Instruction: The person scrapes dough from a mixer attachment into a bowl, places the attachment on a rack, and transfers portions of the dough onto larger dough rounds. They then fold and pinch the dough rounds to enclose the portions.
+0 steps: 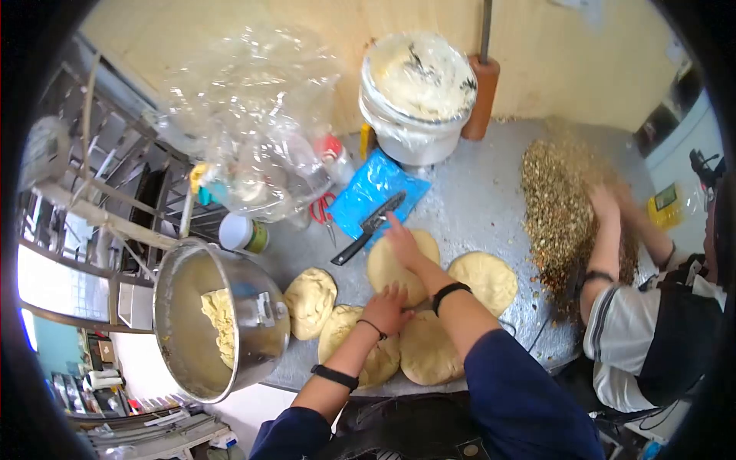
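Observation:
My left hand (387,309) lies with its fingers stretched out on the near edge of a flattened dough round (387,272), above another dough round (356,356). My right hand (403,247) rests on the far part of the first round, its fingers extended toward a black-handled knife (372,226). That knife lies across a blue plastic packet (383,188). More dough rounds, a pale one (483,284), a lumpy one (310,303) and a near one (431,349), surround my hands. My forearms partly cover the dough.
At left stands a metal pot (261,337) with dough inside. Clear plastic bags (253,115), red scissors (323,211), a white jar (238,232) and a wrapped white bucket (418,138) are farther back. A co-worker's hands (606,201) touch a nut-and-seed heap (556,215) at right.

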`<action>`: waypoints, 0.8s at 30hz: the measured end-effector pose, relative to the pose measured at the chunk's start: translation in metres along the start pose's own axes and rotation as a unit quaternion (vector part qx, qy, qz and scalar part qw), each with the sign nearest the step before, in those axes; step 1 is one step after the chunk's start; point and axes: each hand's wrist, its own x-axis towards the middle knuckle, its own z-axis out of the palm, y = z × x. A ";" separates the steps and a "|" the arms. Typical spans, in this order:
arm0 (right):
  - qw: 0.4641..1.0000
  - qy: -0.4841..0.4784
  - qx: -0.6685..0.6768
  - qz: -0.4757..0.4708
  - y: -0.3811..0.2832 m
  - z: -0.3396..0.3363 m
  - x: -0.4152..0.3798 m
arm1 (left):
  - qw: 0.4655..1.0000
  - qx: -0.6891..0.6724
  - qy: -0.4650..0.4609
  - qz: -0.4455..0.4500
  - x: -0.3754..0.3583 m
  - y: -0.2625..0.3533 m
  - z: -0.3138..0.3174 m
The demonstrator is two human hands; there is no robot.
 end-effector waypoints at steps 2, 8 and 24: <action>0.975 0.061 0.214 -0.013 0.020 -0.017 -0.005 | 0.991 -0.047 -0.072 0.099 -0.027 -0.003 -0.012; 0.950 0.000 -0.302 -0.081 -0.022 0.000 -0.079 | 0.941 -0.257 0.165 0.142 -0.185 -0.002 -0.016; 0.992 -0.096 0.061 0.056 -0.054 -0.038 -0.062 | 0.825 -0.189 0.529 -0.059 -0.341 -0.056 -0.017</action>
